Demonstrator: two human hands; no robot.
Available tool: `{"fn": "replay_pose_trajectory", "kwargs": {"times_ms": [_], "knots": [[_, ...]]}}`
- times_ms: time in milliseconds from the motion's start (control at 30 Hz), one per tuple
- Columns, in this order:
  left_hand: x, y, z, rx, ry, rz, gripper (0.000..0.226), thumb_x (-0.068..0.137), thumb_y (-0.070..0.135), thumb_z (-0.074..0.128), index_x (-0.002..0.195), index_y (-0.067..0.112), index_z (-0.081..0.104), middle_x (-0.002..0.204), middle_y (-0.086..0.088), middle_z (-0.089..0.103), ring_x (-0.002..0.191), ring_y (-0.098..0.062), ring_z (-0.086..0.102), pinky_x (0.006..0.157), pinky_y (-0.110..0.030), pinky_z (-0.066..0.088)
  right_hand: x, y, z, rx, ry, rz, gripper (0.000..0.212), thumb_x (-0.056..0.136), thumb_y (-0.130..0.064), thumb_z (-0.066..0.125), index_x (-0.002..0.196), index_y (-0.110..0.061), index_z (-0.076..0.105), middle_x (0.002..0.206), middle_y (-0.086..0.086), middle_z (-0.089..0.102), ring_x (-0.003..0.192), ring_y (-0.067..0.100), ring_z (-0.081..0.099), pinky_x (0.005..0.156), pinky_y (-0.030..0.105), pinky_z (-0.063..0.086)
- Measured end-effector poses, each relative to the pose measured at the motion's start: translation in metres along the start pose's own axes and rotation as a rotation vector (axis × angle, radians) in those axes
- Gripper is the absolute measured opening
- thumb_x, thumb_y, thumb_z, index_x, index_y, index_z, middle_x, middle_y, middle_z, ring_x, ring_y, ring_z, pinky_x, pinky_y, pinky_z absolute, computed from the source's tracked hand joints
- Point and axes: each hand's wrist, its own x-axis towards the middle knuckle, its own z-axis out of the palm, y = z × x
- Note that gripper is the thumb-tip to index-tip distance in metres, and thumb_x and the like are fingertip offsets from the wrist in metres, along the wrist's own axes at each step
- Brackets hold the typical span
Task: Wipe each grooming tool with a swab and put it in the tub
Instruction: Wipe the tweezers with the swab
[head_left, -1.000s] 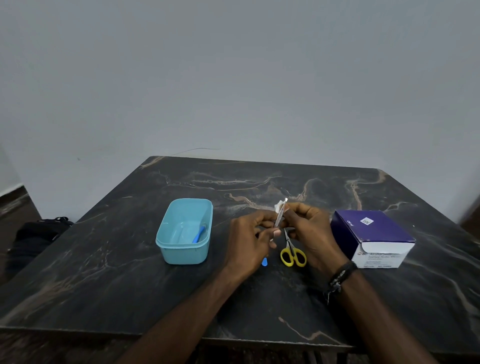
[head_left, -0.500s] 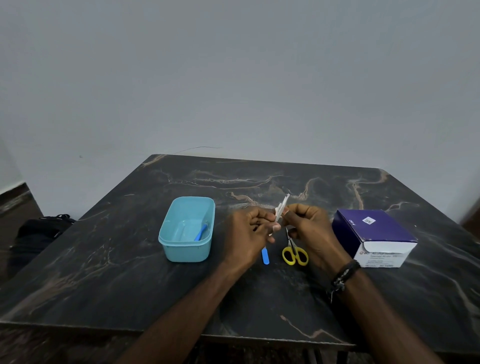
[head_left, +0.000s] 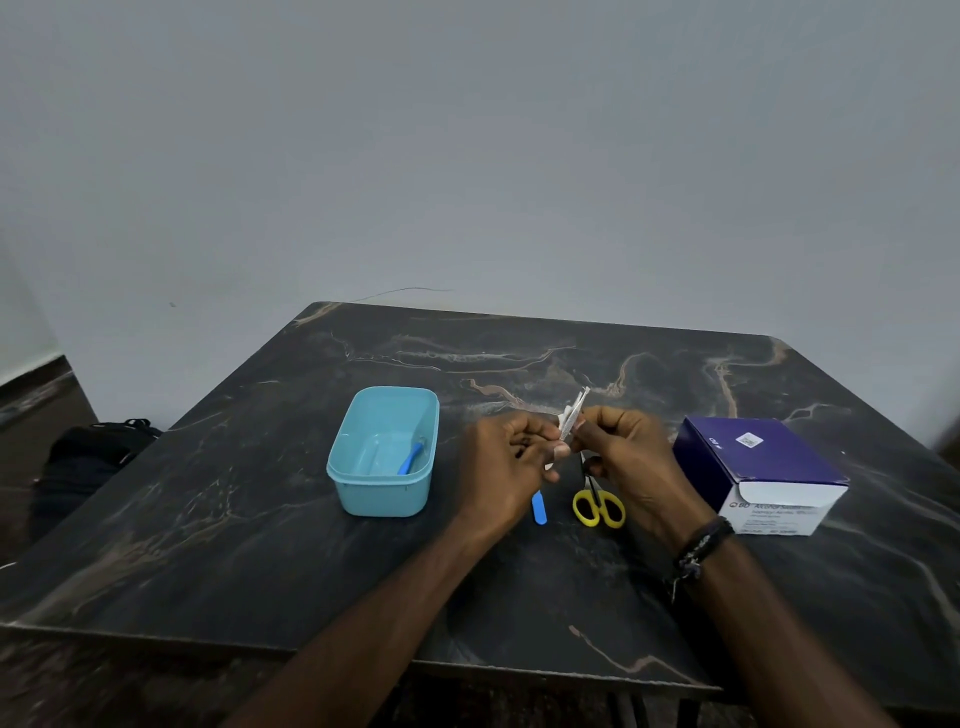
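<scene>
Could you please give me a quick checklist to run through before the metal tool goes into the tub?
1. Tool held securely: the left hand and right hand both pinch the metal tool above the table. Ok.
2. Swab on the tool: a white swab shows beside it at the fingertips. Ok.
3. Wiping finished: cannot tell.
4. Tub open and close by, left of the hands. Ok.
5. Room in the tub: only a blue tool lies inside. Ok.
6. All tools done: yellow scissors and a blue-handled tool still lie on the table. Not ok.
</scene>
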Motion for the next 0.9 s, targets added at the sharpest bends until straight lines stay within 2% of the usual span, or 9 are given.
{"fn": "replay_pose_trajectory", "kwargs": {"times_ms": [100,233,300,467,600,700,800,900], "knots": [[-0.0003,0.0001,0.0007,-0.007,-0.008,-0.019,0.01,0.081,0.001,0.072,0.085,0.01,0.068,0.072,-0.006,0.072,0.057,-0.02,0.069,0.056,-0.026,0.056,0.0012,0.001,0.0002,-0.005,0.051,-0.024,0.016,0.093,-0.004,0.056,0.089,0.006,0.069,0.075,0.017,0.061,0.061,0.016,0.047,0.049,0.021,0.037],[-0.0026,-0.0001,0.0043,0.002,-0.05,-0.047,0.011,0.082,-0.001,0.07,0.081,0.01,0.068,0.071,-0.008,0.071,0.056,-0.02,0.068,0.062,-0.037,0.058,0.0033,0.0003,-0.0019,0.072,0.159,-0.041,0.014,0.092,-0.012,0.06,0.089,-0.004,0.071,0.076,0.012,0.062,0.064,0.016,0.047,0.051,0.021,0.038],[-0.0028,-0.0002,0.006,0.016,-0.053,-0.052,0.011,0.083,-0.002,0.068,0.082,0.009,0.068,0.071,-0.007,0.071,0.056,-0.019,0.068,0.062,-0.036,0.058,0.0044,0.0014,-0.0028,0.085,0.174,-0.044,0.017,0.093,-0.015,0.061,0.094,-0.002,0.071,0.077,0.012,0.062,0.063,0.013,0.048,0.051,0.02,0.038],[-0.0027,0.0041,0.0032,-0.01,-0.017,-0.044,0.009,0.082,-0.001,0.071,0.084,0.007,0.068,0.07,-0.006,0.07,0.054,-0.01,0.066,0.047,-0.015,0.047,0.0052,0.0059,-0.0007,-0.01,0.044,-0.008,0.018,0.094,-0.01,0.057,0.089,0.001,0.07,0.08,0.02,0.063,0.065,0.019,0.05,0.049,0.02,0.039],[-0.0029,0.0058,0.0015,-0.026,-0.002,-0.031,0.008,0.082,-0.002,0.07,0.089,0.002,0.068,0.069,-0.004,0.068,0.054,-0.004,0.065,0.046,-0.011,0.046,0.0017,0.0023,-0.0004,-0.041,-0.026,0.001,0.019,0.094,-0.007,0.057,0.08,-0.003,0.069,0.074,0.014,0.064,0.055,0.007,0.05,0.047,0.018,0.039],[-0.0019,0.0044,0.0019,-0.028,0.004,-0.031,0.008,0.082,0.0,0.07,0.088,0.005,0.068,0.071,-0.004,0.07,0.055,-0.009,0.066,0.047,-0.014,0.048,0.0008,0.0018,0.0004,-0.03,0.02,-0.01,0.018,0.093,-0.007,0.058,0.08,-0.004,0.07,0.075,0.015,0.064,0.061,0.014,0.05,0.05,0.021,0.039],[-0.002,0.0024,0.0035,-0.022,-0.016,-0.041,0.008,0.082,0.001,0.072,0.085,0.008,0.068,0.072,-0.01,0.072,0.055,-0.015,0.066,0.054,-0.023,0.054,0.002,0.0014,-0.0001,0.009,0.113,-0.031,0.016,0.092,-0.008,0.059,0.082,-0.005,0.071,0.077,0.016,0.063,0.067,0.023,0.048,0.052,0.025,0.039],[-0.0037,0.001,0.0052,0.004,-0.049,-0.037,0.011,0.082,0.0,0.07,0.081,0.011,0.068,0.073,-0.013,0.072,0.055,-0.017,0.067,0.062,-0.035,0.058,0.0027,-0.0011,-0.0009,0.076,0.181,-0.03,0.014,0.093,-0.011,0.06,0.087,-0.006,0.071,0.076,0.013,0.061,0.064,0.02,0.045,0.052,0.025,0.037]]}}
